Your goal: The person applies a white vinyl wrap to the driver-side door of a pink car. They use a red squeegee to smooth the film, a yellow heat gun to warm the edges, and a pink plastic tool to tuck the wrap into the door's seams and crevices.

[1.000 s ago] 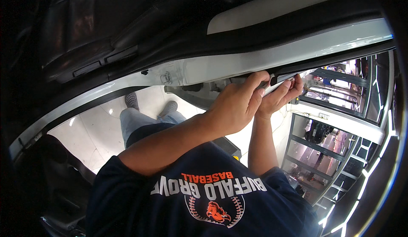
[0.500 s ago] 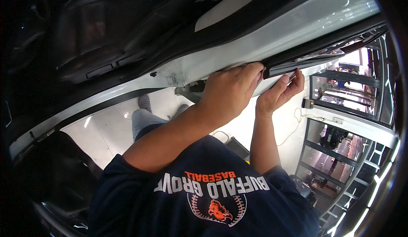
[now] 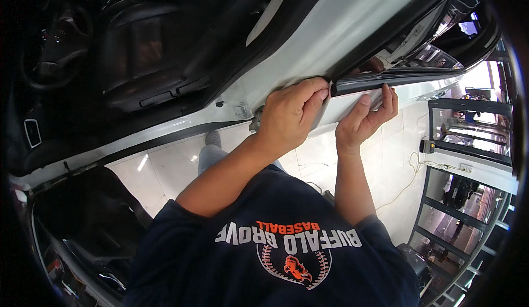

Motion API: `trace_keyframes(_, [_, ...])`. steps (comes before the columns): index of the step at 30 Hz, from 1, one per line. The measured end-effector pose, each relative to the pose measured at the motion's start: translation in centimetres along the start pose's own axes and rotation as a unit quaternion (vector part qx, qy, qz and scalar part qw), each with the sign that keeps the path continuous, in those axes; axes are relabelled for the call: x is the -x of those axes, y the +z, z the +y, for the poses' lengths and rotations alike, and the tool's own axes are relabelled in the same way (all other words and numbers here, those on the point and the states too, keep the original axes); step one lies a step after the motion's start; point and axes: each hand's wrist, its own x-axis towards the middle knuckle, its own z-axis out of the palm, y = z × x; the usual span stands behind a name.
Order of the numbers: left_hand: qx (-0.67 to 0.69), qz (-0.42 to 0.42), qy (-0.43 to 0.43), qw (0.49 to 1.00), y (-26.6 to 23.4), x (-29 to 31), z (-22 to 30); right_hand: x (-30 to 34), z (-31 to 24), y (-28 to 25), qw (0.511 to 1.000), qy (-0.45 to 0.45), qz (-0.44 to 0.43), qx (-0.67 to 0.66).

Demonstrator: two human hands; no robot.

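A black window trim strip point(image 3: 361, 85) runs along the top edge of a white car door panel point(image 3: 344, 107). My left hand point(image 3: 289, 111) is closed at the near end of this strip, its thumb and fingers pinched together there. What lies under those fingers is partly hidden. My right hand point(image 3: 366, 117) is farther along, palm up and fingers bent. Its fingertips touch the strip's lower outer edge, while the thumb stays apart from the fingers against the door panel. Behind the strip, the dark window glass point(image 3: 408, 53) reflects part of a hand.
The white car body pillar point(image 3: 308, 45) rises beyond my hands. To the left are a black car seat point(image 3: 140, 48) and an open front door point(image 3: 82, 213). Pale floor tiles point(image 3: 165, 166) lie below. A yellow cable point(image 3: 410, 177) trails near dark-framed windows point(image 3: 468, 125) at the right.
The view has shifted, showing more of the car interior and the window glass. Both hands keep their places at the trim strip, with little change in the fingers.
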Motion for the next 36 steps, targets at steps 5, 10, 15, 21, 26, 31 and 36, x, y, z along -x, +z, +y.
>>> trace_keyframes(5, [-0.003,0.024,-0.015,1.0,0.5,0.1,0.5,-0.2,-0.4,-0.1,1.0,-0.007,0.002,0.007])
trace_keyframes(10, [-0.015,0.04,-0.007,0.999,1.4,0.4,0.5,0.0,-0.1,-0.6,1.0,-0.005,0.007,0.004])
trace_keyframes(15, [0.009,-0.008,-0.077,0.997,1.0,1.1,0.0,1.9,2.5,-5.4,0.972,0.07,-0.035,-0.221])
trace_keyframes(21, [0.055,-0.018,-0.119,0.991,1.3,0.9,0.8,34.2,21.0,-13.9,0.769,0.424,-0.478,0.026])
trace_keyframes(26, [0.03,-0.012,-0.144,0.989,1.2,1.0,0.9,47.1,18.3,-14.0,0.699,0.327,-0.628,-0.103])
trace_keyframes(31, [0.011,0.034,-0.132,0.991,1.3,1.7,0.7,46.5,17.4,-19.5,0.694,0.323,-0.641,-0.047])
trace_keyframes(36, [0.021,0.001,-0.158,0.987,1.3,1.3,1.3,39.5,12.1,-18.4,0.732,0.485,-0.473,-0.067])
